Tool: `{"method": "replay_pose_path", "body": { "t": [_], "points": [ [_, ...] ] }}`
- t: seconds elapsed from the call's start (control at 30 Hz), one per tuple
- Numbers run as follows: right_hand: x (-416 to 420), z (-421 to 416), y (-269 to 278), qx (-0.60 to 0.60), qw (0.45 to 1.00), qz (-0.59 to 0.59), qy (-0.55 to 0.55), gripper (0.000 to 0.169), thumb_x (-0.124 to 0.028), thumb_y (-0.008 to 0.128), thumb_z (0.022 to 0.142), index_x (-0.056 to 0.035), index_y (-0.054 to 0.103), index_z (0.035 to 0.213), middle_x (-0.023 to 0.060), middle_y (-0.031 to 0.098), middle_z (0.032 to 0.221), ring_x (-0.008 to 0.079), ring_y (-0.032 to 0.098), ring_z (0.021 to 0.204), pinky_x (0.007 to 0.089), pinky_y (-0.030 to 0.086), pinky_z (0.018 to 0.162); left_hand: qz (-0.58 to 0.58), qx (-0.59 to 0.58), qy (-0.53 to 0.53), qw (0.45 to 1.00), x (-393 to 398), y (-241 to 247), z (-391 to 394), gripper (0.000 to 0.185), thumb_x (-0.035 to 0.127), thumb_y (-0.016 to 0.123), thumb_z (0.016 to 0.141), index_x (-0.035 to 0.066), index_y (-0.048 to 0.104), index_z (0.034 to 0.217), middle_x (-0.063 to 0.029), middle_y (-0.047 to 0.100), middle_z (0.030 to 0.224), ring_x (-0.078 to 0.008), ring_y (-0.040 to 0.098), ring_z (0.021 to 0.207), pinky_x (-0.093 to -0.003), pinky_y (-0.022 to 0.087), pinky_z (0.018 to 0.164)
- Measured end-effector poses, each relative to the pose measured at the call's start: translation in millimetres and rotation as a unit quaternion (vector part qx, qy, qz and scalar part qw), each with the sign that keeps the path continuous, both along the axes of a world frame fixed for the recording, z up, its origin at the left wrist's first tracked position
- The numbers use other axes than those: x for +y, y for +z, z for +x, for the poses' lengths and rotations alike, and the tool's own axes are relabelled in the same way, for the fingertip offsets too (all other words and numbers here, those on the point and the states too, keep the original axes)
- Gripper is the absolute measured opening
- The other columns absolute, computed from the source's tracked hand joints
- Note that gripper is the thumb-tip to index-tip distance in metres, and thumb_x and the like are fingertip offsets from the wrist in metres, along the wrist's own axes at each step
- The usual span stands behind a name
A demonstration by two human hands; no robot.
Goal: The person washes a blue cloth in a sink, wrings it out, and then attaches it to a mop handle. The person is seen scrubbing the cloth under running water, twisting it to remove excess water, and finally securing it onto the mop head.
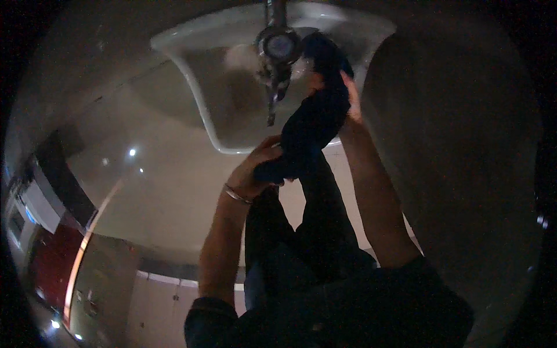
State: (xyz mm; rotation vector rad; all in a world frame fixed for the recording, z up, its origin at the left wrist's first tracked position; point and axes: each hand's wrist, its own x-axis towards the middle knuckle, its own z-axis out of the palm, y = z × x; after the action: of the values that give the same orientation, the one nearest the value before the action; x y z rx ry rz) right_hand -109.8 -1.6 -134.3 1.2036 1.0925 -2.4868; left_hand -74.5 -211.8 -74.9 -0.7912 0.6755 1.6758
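Note:
A bunched dark blue cloth [315, 117] stretches from the right part of a white washbasin [202, 108] down over its front rim. My left hand [256, 167] grips the lower end of the cloth, just in front of the rim; a thin bracelet circles that wrist. Higher up, my right hand [353, 98] holds the cloth from its right side, over the basin's right edge, with its palm partly hidden by the fabric. A metal tap [278, 65] stands over the middle of the basin, left of the cloth's upper end. The picture is dim, and the cloth's folds are hard to make out.
A plain wall [457, 130] runs along the right side. Pale floor lies below and left of the basin, with light cabinet-like panels [161, 304] at the lower left. Farther left are a dark red surface [56, 256] and a grey-white object [41, 204].

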Motion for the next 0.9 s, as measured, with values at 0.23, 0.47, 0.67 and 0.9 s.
{"method": "replay_pose_path", "body": {
  "t": [0.23,0.47,0.67,0.9],
  "points": [
    [17,17,12,0.059,0.985,-0.164,0.006,0.044,-0.033,0.059,0.079,-0.0018,0.052,0.110,0.0094,0.060,0.093,0.0212,0.058,0.083,0.0332,0.047,0.075,-0.109,0.057,0.195,0.973,-4,-13,43,0.040,0.032,0.063,0.080,0.004,0.053,0.107,-0.0145,0.058,0.103,-0.0288,0.057,0.096,-0.0400,0.053,0.076],
    [16,25,49,0.105,0.974,-0.008,0.199,0.037,-0.031,0.059,0.078,-0.0027,0.056,0.100,0.0078,0.060,0.089,0.0191,0.057,0.083,0.0318,0.046,0.076,-0.102,-0.146,0.451,0.875,26,-10,30,0.022,0.021,0.062,0.079,0.005,0.057,0.092,-0.0116,0.060,0.091,-0.0262,0.057,0.088,-0.0388,0.046,0.084],
    [1,32,100,-0.025,0.994,0.048,0.090,0.037,-0.036,0.057,0.080,-0.0036,0.056,0.098,0.0062,0.060,0.087,0.0176,0.057,0.085,0.0314,0.046,0.076,-0.337,0.192,0.398,0.831,39,72,-2,0.016,0.012,0.064,0.070,0.004,0.055,0.080,-0.0081,0.057,0.077,-0.0232,0.057,0.072,-0.0341,0.047,0.070],
    [12,18,151,0.029,0.988,0.060,0.142,0.037,-0.033,0.059,0.080,-0.0038,0.056,0.102,0.0058,0.060,0.088,0.0167,0.057,0.083,0.0306,0.046,0.076,-0.339,0.756,0.133,0.544,63,133,-12,0.026,0.012,0.068,0.049,0.008,0.056,0.072,-0.0069,0.054,0.073,-0.0249,0.050,0.060,-0.0321,0.040,0.051]
  ]
}}
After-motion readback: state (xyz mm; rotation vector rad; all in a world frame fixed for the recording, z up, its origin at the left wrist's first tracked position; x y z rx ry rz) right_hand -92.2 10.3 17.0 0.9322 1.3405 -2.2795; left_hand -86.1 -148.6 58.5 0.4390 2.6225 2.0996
